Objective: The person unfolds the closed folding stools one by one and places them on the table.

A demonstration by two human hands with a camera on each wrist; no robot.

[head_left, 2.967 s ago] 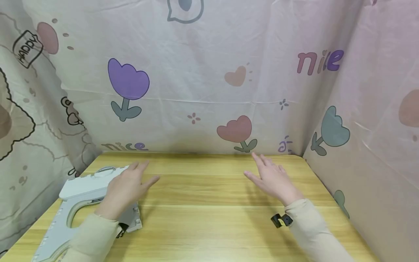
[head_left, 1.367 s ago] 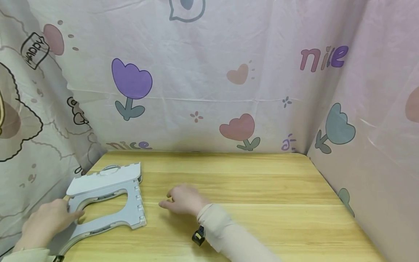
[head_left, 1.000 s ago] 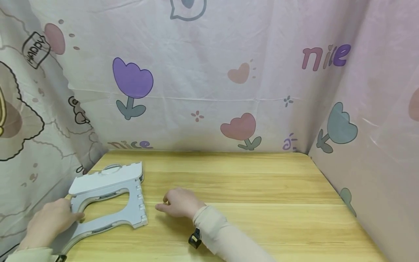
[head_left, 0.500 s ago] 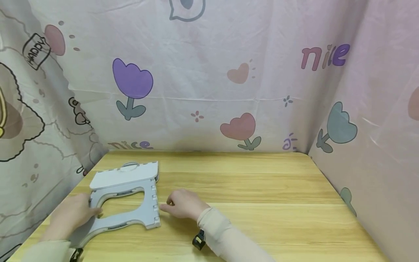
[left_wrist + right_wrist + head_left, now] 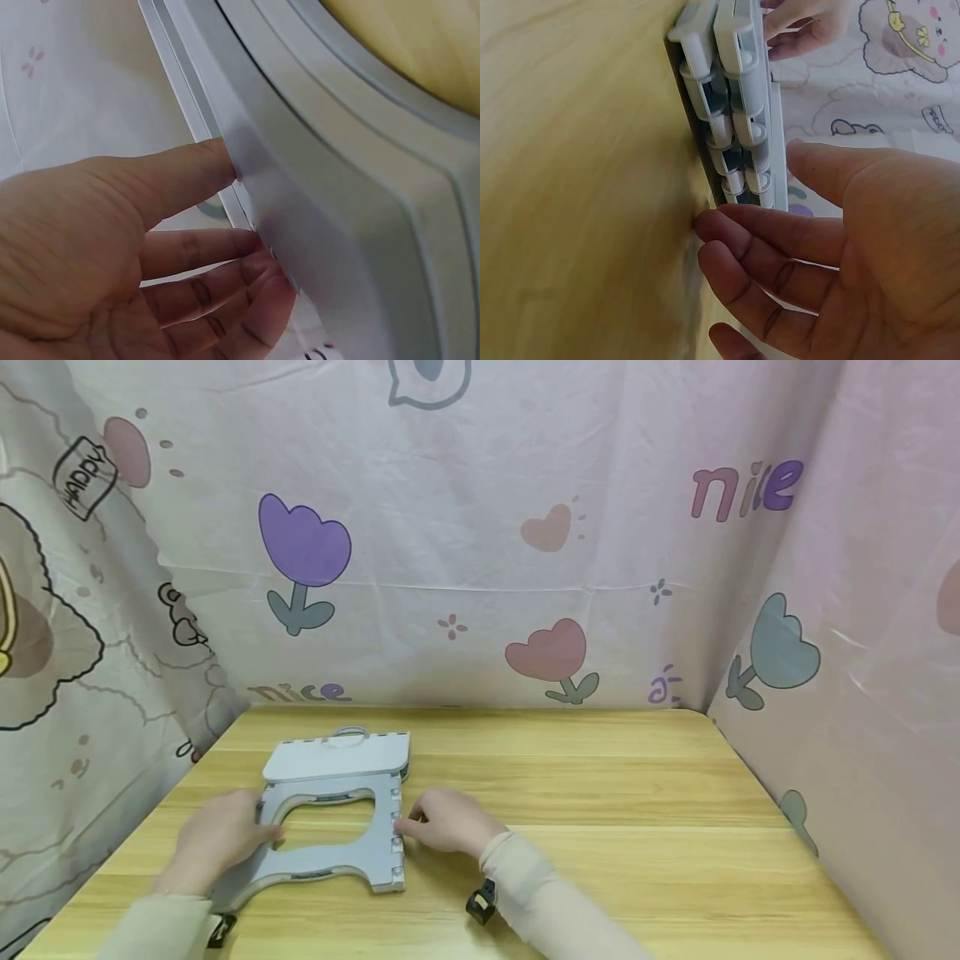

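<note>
A folded white and grey plastic step stool lies flat on the table, its white panel and carry handle at the far end. My left hand holds its left edge. In the left wrist view the thumb rests on the grey leg frame and the other fingers curl against the side. At the right, hinged edge is my right hand, loosely bent, its thumb tip over the edge. The right wrist view shows the fingers beside the stool's hinges; whether they touch is hard to tell.
The wooden table extends right of the stool. A printed curtain surrounds the back and both sides. Dark wrist camera mounts sit below the sleeves. A thin black cable shows at the lower left.
Both hands first hovered apart; then my left hand took the stool's left edge and slid it rightward. The right hand came left to the middle, and the stool's hinged edge now meets it.
</note>
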